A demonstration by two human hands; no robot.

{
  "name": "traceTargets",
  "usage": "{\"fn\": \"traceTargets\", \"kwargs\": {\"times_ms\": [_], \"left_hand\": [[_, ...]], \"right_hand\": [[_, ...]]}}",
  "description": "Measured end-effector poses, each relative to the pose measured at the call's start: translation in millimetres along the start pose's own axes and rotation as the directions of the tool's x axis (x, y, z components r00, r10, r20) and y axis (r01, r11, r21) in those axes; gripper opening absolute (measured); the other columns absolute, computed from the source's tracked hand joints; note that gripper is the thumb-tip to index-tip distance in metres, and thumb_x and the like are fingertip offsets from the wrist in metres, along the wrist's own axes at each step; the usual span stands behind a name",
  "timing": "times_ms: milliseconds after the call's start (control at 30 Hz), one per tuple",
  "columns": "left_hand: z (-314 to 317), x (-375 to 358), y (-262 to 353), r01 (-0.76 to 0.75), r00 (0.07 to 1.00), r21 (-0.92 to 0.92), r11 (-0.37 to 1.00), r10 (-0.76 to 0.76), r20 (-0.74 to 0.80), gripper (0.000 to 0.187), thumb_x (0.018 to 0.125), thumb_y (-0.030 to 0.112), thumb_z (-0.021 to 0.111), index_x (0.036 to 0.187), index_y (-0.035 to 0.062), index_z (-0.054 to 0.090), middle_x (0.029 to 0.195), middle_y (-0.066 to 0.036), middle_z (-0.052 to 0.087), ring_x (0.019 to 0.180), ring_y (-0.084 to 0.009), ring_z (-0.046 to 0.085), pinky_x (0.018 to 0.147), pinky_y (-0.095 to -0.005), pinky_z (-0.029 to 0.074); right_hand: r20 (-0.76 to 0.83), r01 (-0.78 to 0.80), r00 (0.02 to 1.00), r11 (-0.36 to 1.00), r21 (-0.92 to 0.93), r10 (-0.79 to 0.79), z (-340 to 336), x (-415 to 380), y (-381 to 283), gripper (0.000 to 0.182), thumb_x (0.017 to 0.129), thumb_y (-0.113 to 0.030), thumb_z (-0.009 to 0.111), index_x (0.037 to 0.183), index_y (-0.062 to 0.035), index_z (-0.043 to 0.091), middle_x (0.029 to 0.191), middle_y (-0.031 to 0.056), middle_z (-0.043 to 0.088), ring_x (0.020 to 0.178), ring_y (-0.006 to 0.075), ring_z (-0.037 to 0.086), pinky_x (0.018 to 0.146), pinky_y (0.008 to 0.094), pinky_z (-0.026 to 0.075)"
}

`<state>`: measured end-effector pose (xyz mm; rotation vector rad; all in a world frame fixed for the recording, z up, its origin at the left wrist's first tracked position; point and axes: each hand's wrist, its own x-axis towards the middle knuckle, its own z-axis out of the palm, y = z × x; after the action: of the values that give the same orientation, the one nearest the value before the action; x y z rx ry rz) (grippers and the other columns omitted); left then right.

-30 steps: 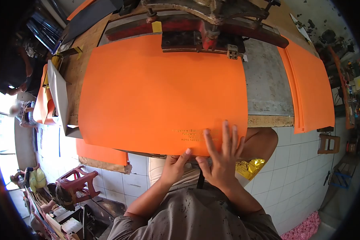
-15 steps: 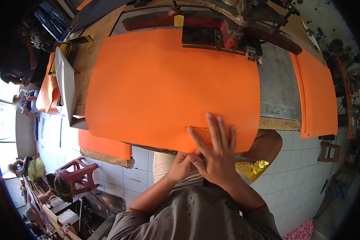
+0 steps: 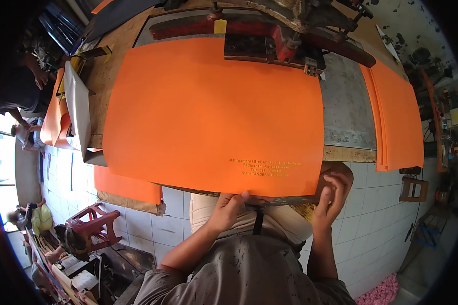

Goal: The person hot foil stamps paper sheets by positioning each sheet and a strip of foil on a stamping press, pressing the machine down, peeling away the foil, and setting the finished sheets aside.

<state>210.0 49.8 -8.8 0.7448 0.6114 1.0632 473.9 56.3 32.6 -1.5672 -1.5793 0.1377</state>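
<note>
A large orange sheet (image 3: 208, 117) lies across the bench under a press (image 3: 285, 30), with several lines of gold lettering near its lower right edge. My left hand (image 3: 228, 209) pinches the sheet's front edge, thumb on top. Just beyond the lower right corner, my right hand (image 3: 330, 201) is raised with its fingers loosely bent and apart, and I see nothing in it. Behind it is my knee. A crinkled piece of gold foil (image 3: 304, 210) shows below the sheet's edge, largely hidden.
A stack of orange sheets (image 3: 397, 119) lies on the bench at the right. To the left are a white folded sheet (image 3: 78, 107) and more orange sheets (image 3: 130, 184) lower down. A red plastic stool (image 3: 94, 223) stands on the tiled floor. Other people are at far left.
My right hand has lifted off the lettering and moved right, past the sheet's corner, uncovering the gold lines. My left hand still pinches the front edge. The gold foil is now more hidden.
</note>
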Motion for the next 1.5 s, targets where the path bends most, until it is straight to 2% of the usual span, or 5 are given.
{"fn": "traceTargets", "kwargs": {"times_ms": [200,467,600,1033,1500], "left_hand": [[1.0,-1.2,1.4,-0.029,0.999,-0.024,0.999,0.028,-0.023,0.034,0.108,0.023,0.047,0.127,-0.003,0.059,0.115,-0.02,0.071,0.112,-0.0337,0.069,0.097,-0.0434,0.054],[-68.8,-42.0,31.0,-0.139,0.614,0.142,0.98,0.198,-0.764,0.036,0.106,0.023,0.06,0.132,-0.0015,0.054,0.13,-0.013,0.058,0.116,-0.0197,0.062,0.098,-0.0367,0.055],[-115.2,-68.4,73.3,-0.249,0.506,0.374,0.893,0.449,-0.736,0.026,0.107,0.021,0.058,0.123,0.0005,0.06,0.11,-0.01,0.066,0.096,-0.0188,0.067,0.077,-0.0343,0.06],[-135.5,-100.4,104.8,-0.353,0.52,0.411,0.84,0.541,-0.661,0.018,0.107,0.02,0.056,0.109,0.0039,0.064,0.075,-0.001,0.064,0.065,-0.01,0.06,0.064,-0.0279,0.053],[-221.9,-121.6,201.4,-0.26,0.74,0.45,0.854,0.476,-0.475,0.058,0.111,0.031,0.04,0.155,-0.0073,0.035,0.138,-0.02,0.063,0.123,-0.0253,0.065,0.104,-0.0394,0.052]], "right_hand": [[0.398,-0.673,0.727,0.47,0.571,0.559,6.2,-0.5,-0.7,0.038,0.109,-0.033,0.051,0.113,0.0018,0.066,0.085,0.0027,0.066,0.073,0.0097,0.058,0.066,0.025,0.041],[0.443,-0.628,0.777,0.507,0.59,0.447,-1.1,11.8,-2.8,0.02,0.099,-0.009,0.07,0.113,0.0043,0.066,0.085,0.0005,0.064,0.065,0.0036,0.054,0.055,0.02,0.045],[0.459,-0.629,0.777,0.523,0.576,0.43,-8.8,13.3,4.6,0.021,0.098,-0.008,0.07,0.114,0.0047,0.066,0.084,-0.0006,0.063,0.066,0.0026,0.054,0.055,0.0195,0.046],[0.468,-0.544,0.836,0.535,0.646,0.286,-18.3,20.4,6.4,0.034,0.095,-0.001,0.068,0.128,0.0032,0.058,0.102,0.0048,0.066,0.088,0.0078,0.061,0.077,0.0228,0.051],[0.555,-0.459,0.822,0.728,0.51,0.129,-17.7,103.6,-15.7,0.034,0.101,-0.007,0.064,0.132,0.0049,0.059,0.121,0.0081,0.062,0.101,0.0097,0.061,0.089,0.0246,0.049]]}}
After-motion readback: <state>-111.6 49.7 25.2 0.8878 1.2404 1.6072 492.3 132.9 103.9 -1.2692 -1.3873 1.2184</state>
